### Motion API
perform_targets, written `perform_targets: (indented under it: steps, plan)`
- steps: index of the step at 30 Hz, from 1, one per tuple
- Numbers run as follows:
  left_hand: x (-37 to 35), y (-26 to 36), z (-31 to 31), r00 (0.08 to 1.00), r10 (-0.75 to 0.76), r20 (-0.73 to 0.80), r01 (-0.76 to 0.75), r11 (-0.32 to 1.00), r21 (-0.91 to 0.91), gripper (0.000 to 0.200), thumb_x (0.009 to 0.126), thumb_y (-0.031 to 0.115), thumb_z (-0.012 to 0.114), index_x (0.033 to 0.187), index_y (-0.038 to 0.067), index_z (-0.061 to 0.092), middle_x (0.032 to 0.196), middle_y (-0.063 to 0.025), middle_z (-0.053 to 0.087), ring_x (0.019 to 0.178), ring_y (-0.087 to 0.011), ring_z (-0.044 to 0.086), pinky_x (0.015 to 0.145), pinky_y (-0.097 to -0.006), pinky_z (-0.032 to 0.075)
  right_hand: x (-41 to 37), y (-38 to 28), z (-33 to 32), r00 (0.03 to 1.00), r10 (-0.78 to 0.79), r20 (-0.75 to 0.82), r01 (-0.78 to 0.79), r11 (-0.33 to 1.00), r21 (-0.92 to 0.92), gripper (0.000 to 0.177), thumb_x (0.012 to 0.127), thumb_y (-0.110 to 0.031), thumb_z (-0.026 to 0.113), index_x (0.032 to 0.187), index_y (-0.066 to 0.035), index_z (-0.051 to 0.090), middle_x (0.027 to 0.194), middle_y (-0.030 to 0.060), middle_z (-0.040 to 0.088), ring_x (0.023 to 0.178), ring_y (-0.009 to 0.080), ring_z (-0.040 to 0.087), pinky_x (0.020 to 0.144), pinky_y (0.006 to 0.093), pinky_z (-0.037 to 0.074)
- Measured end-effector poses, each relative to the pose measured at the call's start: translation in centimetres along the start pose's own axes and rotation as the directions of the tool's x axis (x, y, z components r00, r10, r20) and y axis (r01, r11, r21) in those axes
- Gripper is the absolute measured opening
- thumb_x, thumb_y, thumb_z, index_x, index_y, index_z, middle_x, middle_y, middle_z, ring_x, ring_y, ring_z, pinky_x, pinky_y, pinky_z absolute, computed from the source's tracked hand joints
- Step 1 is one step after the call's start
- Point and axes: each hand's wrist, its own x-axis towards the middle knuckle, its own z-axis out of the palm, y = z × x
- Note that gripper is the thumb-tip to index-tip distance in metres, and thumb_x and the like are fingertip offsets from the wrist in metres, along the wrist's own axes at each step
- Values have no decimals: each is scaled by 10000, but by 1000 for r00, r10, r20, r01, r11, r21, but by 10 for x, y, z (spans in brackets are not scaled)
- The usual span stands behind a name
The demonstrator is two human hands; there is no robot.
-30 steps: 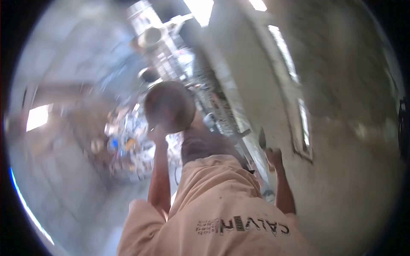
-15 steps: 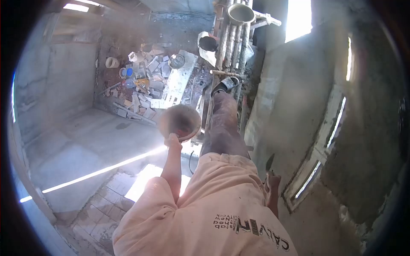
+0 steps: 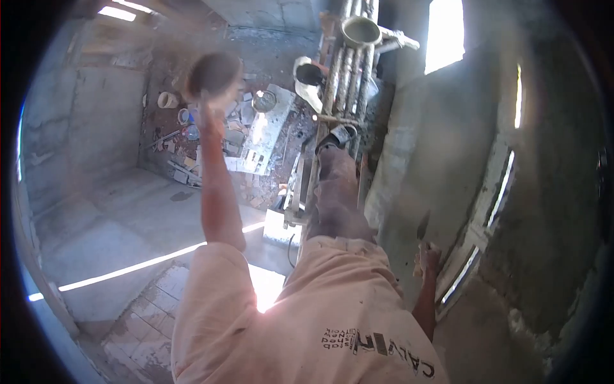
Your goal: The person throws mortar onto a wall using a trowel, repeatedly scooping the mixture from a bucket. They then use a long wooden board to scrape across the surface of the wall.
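My left hand [image 3: 208, 114] reaches out ahead on the left, closed on a round bowl [image 3: 215, 75] by its near edge. The bowl is dark and smeared by motion, so I cannot make out what is in it. Low on the right, my right hand [image 3: 431, 256] is closed around the handle of a trowel [image 3: 423, 224]. Its narrow, pointed blade sticks up past the fingers, close to the grey plastered wall [image 3: 441, 147]. The sleeve partly covers my left upper arm.
Scaffold poles [image 3: 348, 80] run ahead under my foot. A second bowl [image 3: 361, 32] rests on them, with a dark-mouthed bucket [image 3: 309, 74] beside. Below lie a pale board [image 3: 272, 128] carrying a round pan [image 3: 263, 100], broken tile pieces [image 3: 185, 173] and a white bucket [image 3: 167, 100].
My left hand has swung forward and left with the bowl, straightening the arm. My right hand has moved outward and slightly forward with the trowel.
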Motion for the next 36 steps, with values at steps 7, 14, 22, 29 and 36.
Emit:
perform_targets:
  steps: [7, 14, 22, 29, 36]
  plan:
    - [35, -55, 83, 929, -60, 365, 20, 993, 112, 417, 885, 396, 776, 1069, 24, 735, 957, -41, 690, 814, -169, 667, 692, -331, 520, -68, 84, 71, 962, 267, 57, -273, 927, 256, 269, 863, -186, 693, 707, 25, 636, 592, 89, 596, 532, 204, 611, 509, 404, 478]
    - [-114, -160, 103, 772, -388, 504, -27, 772, 635, 328, 889, 318, 720, 821, 4, 783, 688, -59, 741, 593, -137, 680, 539, -320, 529, -162, 135, 145, 866, 483, 127, -489, 766, 417, 328, 889, -179, 695, 611, -11, 656, 504, 33, 529, 454, 150, 498, 488, 400, 399]
    - [-202, -92, 86, 623, -698, 353, 225, 592, 774, 265, 931, 193, 712, 1080, -26, 720, 915, -139, 754, 692, -209, 732, 511, -305, 526, -192, 168, 238, 937, 343, 61, -345, 889, 299, 490, 946, -328, 707, 611, 23, 632, 503, 33, 515, 522, 145, 518, 521, 438, 407]
    - [-164, -35, 108, 585, -676, 448, 113, 615, 781, 271, 999, 213, 658, 1217, 52, 668, 956, -64, 720, 771, -147, 702, 588, -260, 512, -149, 114, 223, 850, 475, 227, -503, 605, 618, 287, 870, -316, 732, 850, -36, 675, 647, 21, 606, 529, 130, 563, 461, 377, 438]
    - [-191, 13, 132, 696, -626, 353, 97, 569, 817, 403, 1037, 279, 646, 1363, 50, 578, 1226, -138, 695, 1067, -270, 724, 915, -360, 564, -145, 171, 263, 994, 105, -22, -107, 990, -90, 128, 884, -192, 666, 926, -93, 735, 699, 62, 652, 583, 193, 629, 532, 385, 496]
